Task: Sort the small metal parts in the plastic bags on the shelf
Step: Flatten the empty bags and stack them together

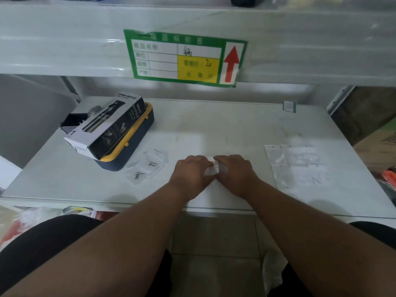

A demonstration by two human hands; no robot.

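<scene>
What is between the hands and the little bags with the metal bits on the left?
Nothing visible. The left hand and right hand hold a small clear bag together. Only bare shelf lies between them and the bags with metal parts. The spray bottle box sits behind those bags.

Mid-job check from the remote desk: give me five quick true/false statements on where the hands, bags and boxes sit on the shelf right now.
1. Both hands, left hand and right hand, meet on one small clear bag. True.
2. The two metal parts in bags lie right of the hands. False: left of them.
3. The spray bottle box rests on a blue and yellow case. True.
4. The price label shows a green arrow. False: red, pointing up.
5. The flat bags on the right are stacked on the spray bottle box. False: they lie on the shelf.
</scene>
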